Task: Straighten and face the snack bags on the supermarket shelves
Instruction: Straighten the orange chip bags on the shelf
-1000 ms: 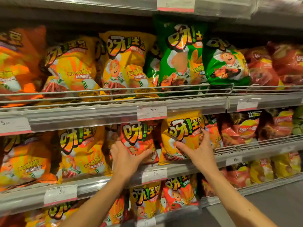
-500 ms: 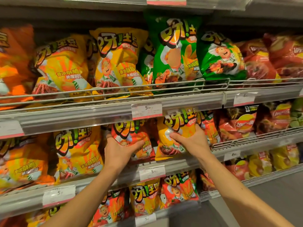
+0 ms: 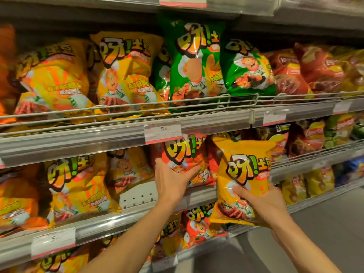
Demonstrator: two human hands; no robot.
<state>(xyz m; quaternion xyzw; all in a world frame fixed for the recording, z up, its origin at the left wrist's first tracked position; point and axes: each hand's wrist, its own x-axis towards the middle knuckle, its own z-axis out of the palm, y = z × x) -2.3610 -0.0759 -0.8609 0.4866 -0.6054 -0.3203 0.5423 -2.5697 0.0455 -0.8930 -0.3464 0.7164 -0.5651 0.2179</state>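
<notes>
On the middle shelf (image 3: pixel 126 219), my left hand (image 3: pixel 171 182) holds the lower part of a red-orange bag (image 3: pixel 187 160), fingers spread over its face and thumb out to the right, the bag upright and front-facing in its row. My right hand (image 3: pixel 264 203) grips a yellow bag (image 3: pixel 242 180) near its bottom, thumb across the front and the other fingers hidden behind it; I judge this bag is out in front of the shelf edge, held upright with its logo toward me, not seated in a row

I'd call the job well short of done. Left of my left hand there is a gap where a white divider (image 3: pixel 137 194) shows bare, and the bag (image 3: pixel 130 170) behind it sits deep and low. The big yellow bag (image 3: pixel 76 186) further left leans a little. The top shelf (image 3: pixel 126 133) holds yellow bags that tilt left, a tall green bag (image 3: pixel 195 62) standing straight and a second green bag (image 3: pixel 248 69) slumped to the right, all behind a wire rail (image 3: pixel 197 105). Red bags (image 3: pixel 307 71) at the far right are too blurred to judge. The bottom shelf (image 3: pixel 167 263) holds more bags, partly hidden by my arms

What's left, as I read it: seat the yellow bag in its row, fill the gap, then square the upper leaners
</notes>
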